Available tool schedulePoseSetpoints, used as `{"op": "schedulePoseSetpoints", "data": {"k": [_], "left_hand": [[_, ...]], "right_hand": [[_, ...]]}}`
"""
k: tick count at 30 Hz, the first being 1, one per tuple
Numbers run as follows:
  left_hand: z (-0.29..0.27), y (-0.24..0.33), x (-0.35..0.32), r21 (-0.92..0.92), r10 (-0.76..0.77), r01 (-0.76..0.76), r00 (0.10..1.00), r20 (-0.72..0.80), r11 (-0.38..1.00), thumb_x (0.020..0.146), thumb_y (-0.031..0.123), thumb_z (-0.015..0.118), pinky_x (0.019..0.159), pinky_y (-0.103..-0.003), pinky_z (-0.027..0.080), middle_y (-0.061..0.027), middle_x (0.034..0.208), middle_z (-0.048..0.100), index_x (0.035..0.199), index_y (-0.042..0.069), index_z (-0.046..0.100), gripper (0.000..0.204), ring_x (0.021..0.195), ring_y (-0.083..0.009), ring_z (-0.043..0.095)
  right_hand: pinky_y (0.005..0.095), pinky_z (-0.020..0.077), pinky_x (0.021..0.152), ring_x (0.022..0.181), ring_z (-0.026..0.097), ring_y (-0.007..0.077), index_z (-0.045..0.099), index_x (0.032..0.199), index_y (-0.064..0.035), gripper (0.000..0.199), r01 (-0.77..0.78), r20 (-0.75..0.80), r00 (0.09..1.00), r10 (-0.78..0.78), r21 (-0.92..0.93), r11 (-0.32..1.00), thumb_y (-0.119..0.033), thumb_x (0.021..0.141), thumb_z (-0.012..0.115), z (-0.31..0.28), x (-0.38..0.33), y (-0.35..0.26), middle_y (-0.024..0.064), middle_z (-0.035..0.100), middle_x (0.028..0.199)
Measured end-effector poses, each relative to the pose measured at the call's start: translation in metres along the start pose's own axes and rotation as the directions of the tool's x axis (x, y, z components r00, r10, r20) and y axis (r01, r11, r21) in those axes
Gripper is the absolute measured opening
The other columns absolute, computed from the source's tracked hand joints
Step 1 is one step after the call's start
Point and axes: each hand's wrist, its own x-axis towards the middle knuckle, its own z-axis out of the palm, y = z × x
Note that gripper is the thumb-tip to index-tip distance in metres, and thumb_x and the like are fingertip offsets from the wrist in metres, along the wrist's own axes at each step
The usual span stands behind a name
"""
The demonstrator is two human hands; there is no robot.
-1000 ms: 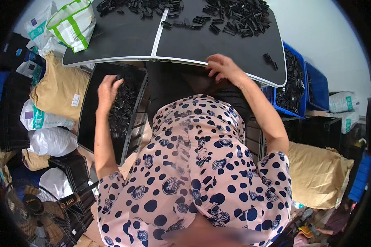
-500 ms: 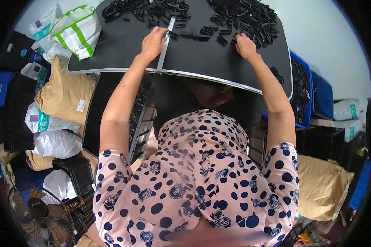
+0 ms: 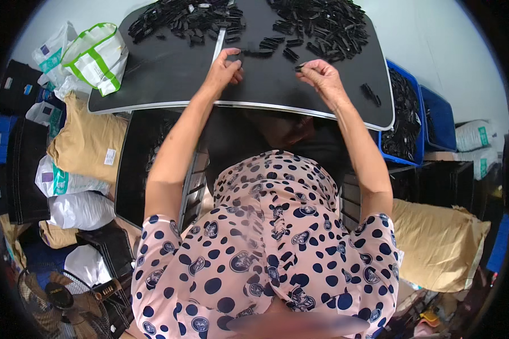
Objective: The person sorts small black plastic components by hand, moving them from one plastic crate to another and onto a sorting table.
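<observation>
Right hand (image 3: 323, 80): fingers pinched on a black piece (image 3: 299, 68) at their tips, over the bench (image 3: 158, 79). Left hand (image 3: 224, 73): fingers half-curled; I cannot tell their hold. Sack label (image 3: 110, 157), left of these fingers, illegible.

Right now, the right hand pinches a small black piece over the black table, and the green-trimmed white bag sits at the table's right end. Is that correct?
Not quite: the head view shows the green-trimmed white bag at the left end of the black table. The rest stands: the right hand pinches a small black piece over the table.
</observation>
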Motion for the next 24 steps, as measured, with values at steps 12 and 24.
{"op": "schedulePoseSetpoints", "data": {"k": [12,24], "left_hand": [[0.099,0.028,-0.097,-0.404,0.247,-0.171,0.958,0.144,0.899,0.086,0.006,0.061,0.053,-0.019,0.045,-0.0018,0.074,0.060,0.115,0.006,0.054,0.029,0.060,-0.0081,0.057],[0.101,0.035,-0.104,0.102,0.561,-0.570,0.821,0.104,0.815,0.083,0.004,0.064,0.058,-0.019,0.042,-0.0002,0.080,0.056,0.108,0.005,0.062,0.024,0.068,-0.0063,0.051]], "right_hand": [[0.0244,0.0530,0.077,0.087,0.062,0.0139,0.058,0.092,-0.0024,0.012,0.125,0.031,0.989,-0.142,0.307,0.943,0.004,0.082,0.061,0.045,-0.088,-0.032,0.0064,0.060,0.097],[0.0230,0.0527,0.075,0.085,0.061,0.0128,0.058,0.093,-0.0021,0.011,0.137,0.050,0.985,-0.164,0.346,0.928,0.004,0.084,0.059,0.044,-0.094,-0.028,0.0064,0.060,0.096]]}}
